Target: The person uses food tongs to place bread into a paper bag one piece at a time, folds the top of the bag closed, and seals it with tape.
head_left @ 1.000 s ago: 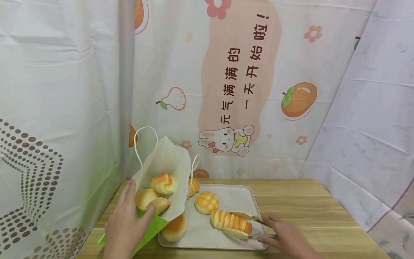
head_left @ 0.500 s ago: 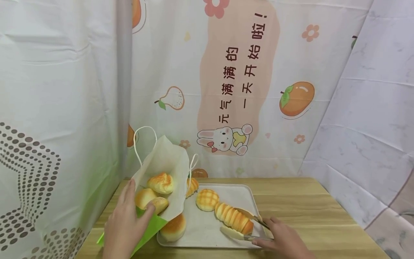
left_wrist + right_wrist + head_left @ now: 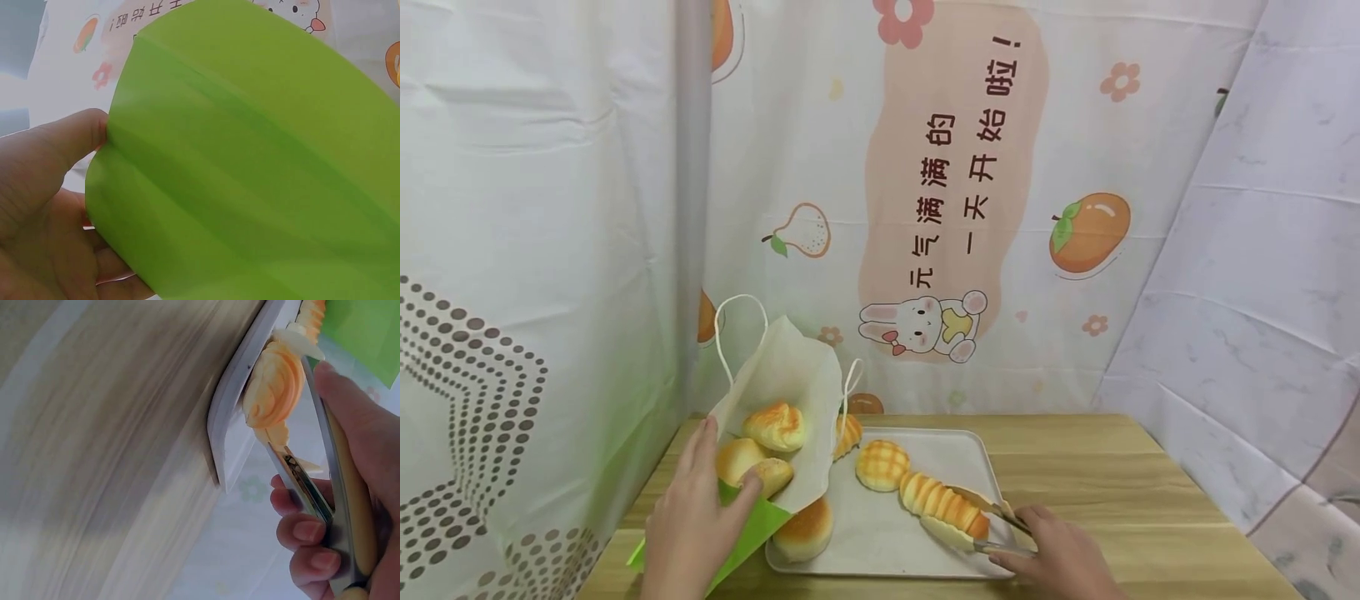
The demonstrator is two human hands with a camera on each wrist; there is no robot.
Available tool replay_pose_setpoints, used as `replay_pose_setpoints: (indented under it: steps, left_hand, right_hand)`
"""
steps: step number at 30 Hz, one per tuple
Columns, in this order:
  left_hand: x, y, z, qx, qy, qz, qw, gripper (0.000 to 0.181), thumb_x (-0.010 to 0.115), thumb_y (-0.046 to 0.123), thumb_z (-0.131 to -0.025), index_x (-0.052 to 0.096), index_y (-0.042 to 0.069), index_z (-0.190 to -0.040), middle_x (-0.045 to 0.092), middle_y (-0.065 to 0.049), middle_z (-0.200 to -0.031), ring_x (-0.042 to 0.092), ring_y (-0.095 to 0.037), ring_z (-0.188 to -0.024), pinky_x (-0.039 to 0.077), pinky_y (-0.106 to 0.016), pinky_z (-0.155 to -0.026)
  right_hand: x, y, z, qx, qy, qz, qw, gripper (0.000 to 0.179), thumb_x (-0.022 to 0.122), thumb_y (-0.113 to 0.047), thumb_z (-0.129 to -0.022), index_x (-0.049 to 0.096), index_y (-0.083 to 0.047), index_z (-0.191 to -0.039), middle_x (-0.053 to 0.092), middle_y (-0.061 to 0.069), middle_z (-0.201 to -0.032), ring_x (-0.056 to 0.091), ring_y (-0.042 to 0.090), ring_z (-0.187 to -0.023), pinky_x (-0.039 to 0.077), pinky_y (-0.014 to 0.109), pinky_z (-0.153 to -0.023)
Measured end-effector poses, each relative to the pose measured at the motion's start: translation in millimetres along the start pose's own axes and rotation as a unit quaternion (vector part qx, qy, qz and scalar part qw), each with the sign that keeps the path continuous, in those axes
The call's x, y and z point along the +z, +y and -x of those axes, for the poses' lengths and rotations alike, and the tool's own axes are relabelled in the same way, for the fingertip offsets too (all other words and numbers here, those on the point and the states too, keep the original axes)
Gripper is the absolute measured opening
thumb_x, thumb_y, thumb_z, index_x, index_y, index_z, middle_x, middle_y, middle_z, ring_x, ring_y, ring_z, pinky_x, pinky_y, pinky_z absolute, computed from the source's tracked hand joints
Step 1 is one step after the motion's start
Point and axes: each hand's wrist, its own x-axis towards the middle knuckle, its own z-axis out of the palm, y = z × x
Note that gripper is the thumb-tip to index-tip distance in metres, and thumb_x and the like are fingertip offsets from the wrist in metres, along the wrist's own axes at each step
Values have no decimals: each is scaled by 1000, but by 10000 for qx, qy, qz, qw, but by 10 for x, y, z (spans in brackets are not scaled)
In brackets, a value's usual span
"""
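My left hand [image 3: 688, 508] grips the edge of a green paper bag [image 3: 752, 533] that tilts open, showing its white inside. Thumb and fingers lie on either side of the edge [image 3: 103, 156] in the left wrist view. Inside the bag are several breads, among them a golden puffed one [image 3: 777, 427]. My right hand [image 3: 1063, 554] holds metal tongs [image 3: 334, 456] with pale, flat tips. The tips stand on both sides of a ridged spiral bread roll [image 3: 943, 506], which lies slantwise on the tray.
The pale rectangular tray [image 3: 865, 533] also bears a round crosshatched bun [image 3: 882, 465], a browned bun [image 3: 805, 531] by the bag and a ridged bread [image 3: 847, 436] partly hidden behind it. Wood tabletop [image 3: 1075, 467] extends to the right; printed curtains [image 3: 820, 125] hang behind.
The spiral roll has turned and shifted slightly right, and the crosshatched bun moved a little too. The tongs spread wider, then came closer around the roll. The left hand and bag stayed put.
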Motion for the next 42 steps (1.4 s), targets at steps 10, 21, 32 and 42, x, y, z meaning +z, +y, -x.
replay_pose_setpoints:
  steps: [10, 21, 32, 42]
  left_hand:
    - [-21, 32, 15, 69, 69, 44, 9999, 80, 57, 39, -85, 23, 0, -146, 35, -24, -148, 56, -54, -99, 47, -70, -64]
    - [-37, 44, 9, -33, -28, 32, 10000, 81, 56, 42, -86, 22, 1, -147, 34, -24, -149, 56, -54, -101, 46, -73, -67]
    - [-12, 25, 15, 24, 47, 52, 10000, 80, 57, 38, -85, 22, 2, -147, 34, -23, -149, 57, -54, -98, 47, -71, -65]
    - [-12, 14, 12, 74, 169, 44, 9998, 80, 58, 38, -84, 24, 0, -146, 36, -23, -147, 58, -53, -97, 47, -70, -63]
  right_hand:
    - [10, 10, 4, 80, 95, -57, 9999, 64, 65, -74, -54, 65, -22, -91, 65, -7, -85, 57, 10, -66, 49, 38, -54]
    - [-48, -20, 8, 171, 272, -25, 9995, 67, 59, -77, -59, 66, -20, -93, 69, -4, -87, 60, 13, -65, 50, 40, -51]
    - [-165, -97, -15, -5, 543, -193, 9983, 56, 59, -76, -61, 63, -27, -89, 58, -10, -68, 45, 9, -53, 38, 32, -43]
    - [-309, -244, -96, 20, 674, -115, 9977, 65, 56, -78, -60, 68, -24, -95, 64, -8, -76, 50, 9, -57, 40, 33, -42]
